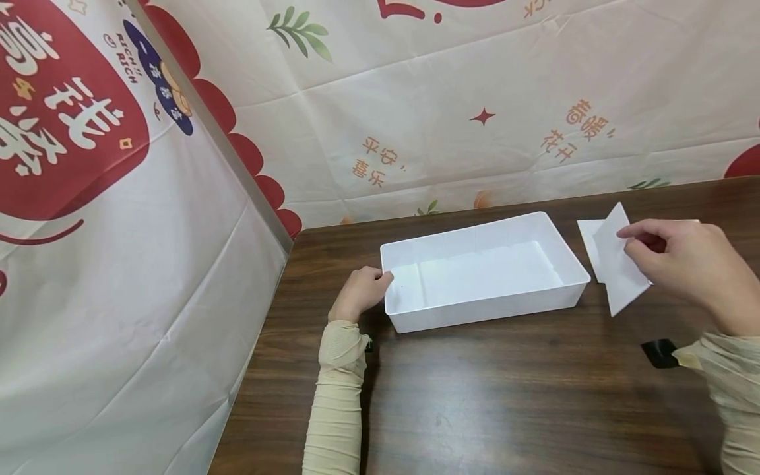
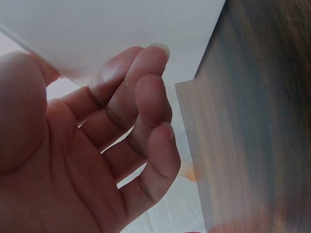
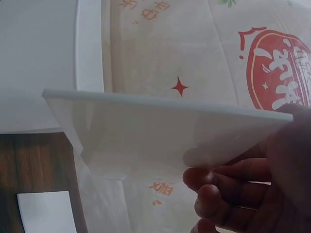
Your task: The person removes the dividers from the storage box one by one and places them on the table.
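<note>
A long white plastic tray (image 1: pixel 489 272) with low walls sits on the brown table. My left hand (image 1: pixel 359 292) grips its left end wall, thumb over the rim and curled fingers (image 2: pixel 150 97) against the outside. To the right of the tray, my right hand (image 1: pixel 691 260) pinches a thin, stiff white panel (image 1: pixel 620 264) by its edge. In the right wrist view the panel (image 3: pixel 146 136) has slanted ends, like a trapezoid. The thumb is partly hidden there. Under and behind the panel, another flat white piece (image 1: pixel 589 245) lies on the table.
The dark wood-grain table (image 1: pixel 493 396) extends in front of the tray. A printed white cloth (image 1: pixel 427 132) hangs along the back edge, and another cloth (image 1: pixel 136 316) hangs at the left. A black strap end (image 1: pixel 660 353) sticks out by the right wrist.
</note>
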`<action>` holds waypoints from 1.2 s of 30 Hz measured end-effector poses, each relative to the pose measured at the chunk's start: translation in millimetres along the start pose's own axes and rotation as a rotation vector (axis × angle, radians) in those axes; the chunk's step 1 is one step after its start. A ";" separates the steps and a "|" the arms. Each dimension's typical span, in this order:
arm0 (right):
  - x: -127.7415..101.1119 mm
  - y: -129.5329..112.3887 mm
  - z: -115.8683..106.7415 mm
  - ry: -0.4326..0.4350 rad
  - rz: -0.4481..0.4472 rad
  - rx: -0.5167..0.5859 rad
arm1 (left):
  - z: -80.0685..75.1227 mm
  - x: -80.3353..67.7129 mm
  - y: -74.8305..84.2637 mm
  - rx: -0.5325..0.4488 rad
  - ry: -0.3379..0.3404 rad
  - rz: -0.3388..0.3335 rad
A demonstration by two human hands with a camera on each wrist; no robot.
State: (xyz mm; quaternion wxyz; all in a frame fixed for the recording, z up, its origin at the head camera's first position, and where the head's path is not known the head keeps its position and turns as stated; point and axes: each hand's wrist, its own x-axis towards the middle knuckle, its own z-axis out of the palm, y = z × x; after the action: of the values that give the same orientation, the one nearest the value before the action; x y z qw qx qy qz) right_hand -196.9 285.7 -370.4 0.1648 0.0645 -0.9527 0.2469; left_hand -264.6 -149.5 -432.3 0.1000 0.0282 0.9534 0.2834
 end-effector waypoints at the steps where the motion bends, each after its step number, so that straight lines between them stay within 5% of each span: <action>1: -0.2 1.2 0.8 -0.011 -0.008 -0.005 | 0.0 0.0 -0.2 -0.001 0.000 -0.001; 28: -17.8 24.3 12.5 -0.173 -0.044 -0.111 | -1.4 1.5 1.5 0.014 -0.006 -0.005; 36: -25.7 23.0 13.7 -0.144 -0.098 -0.127 | -0.8 0.1 1.2 0.024 -0.002 -0.002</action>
State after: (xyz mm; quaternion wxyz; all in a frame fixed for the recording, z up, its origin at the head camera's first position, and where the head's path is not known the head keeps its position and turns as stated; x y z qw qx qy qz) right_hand -181.4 300.0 -400.9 0.1115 0.1183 -0.9715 0.1726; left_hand -264.9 -148.9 -431.0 0.1008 0.0288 0.9566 0.2719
